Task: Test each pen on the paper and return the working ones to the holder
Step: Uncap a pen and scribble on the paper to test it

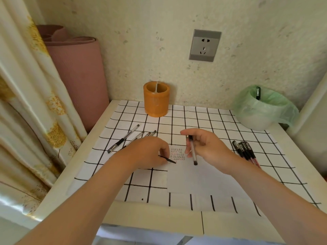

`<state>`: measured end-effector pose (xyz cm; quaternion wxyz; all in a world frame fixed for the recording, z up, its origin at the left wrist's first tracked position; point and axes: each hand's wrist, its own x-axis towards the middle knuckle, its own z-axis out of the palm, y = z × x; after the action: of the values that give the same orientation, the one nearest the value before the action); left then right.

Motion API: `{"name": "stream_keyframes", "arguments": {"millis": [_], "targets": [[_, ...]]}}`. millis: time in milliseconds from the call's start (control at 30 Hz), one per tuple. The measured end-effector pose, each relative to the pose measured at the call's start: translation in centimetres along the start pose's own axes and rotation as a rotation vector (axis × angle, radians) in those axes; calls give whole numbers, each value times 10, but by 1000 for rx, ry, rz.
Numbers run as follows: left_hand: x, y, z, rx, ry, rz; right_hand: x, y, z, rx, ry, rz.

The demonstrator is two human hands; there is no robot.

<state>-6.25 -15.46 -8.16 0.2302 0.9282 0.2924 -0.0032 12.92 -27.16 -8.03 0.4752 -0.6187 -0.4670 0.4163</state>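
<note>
the paper (185,179) lies near the front of the tabletop (150,218). the left hand (150,151) rests at its left edge, fingers curled round a thin dark piece (168,159); cap or pen tip, i cannot tell. the right hand (207,145) pinches a clear pen (192,151), slanted over the sheet. the test stroke looks due: keep the sheet pinned, write lightly on bare paper below the test marks (177,154). those rows, dark and reddish, are too small to read; no brand shows. a left group of pens (123,138) and a right group of pens (245,150) flank the hands. the orange holder (156,103) stands far back.
</note>
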Motion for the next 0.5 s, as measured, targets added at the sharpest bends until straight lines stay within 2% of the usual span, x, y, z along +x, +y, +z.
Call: {"name": "stream_keyframes", "arguments": {"millis": [300, 500], "targets": [[0, 2, 2, 33, -70, 34, -6, 15, 13, 11, 68, 75], [1, 4, 3, 29, -76, 22, -1, 27, 16, -118, 128, 36]]}}
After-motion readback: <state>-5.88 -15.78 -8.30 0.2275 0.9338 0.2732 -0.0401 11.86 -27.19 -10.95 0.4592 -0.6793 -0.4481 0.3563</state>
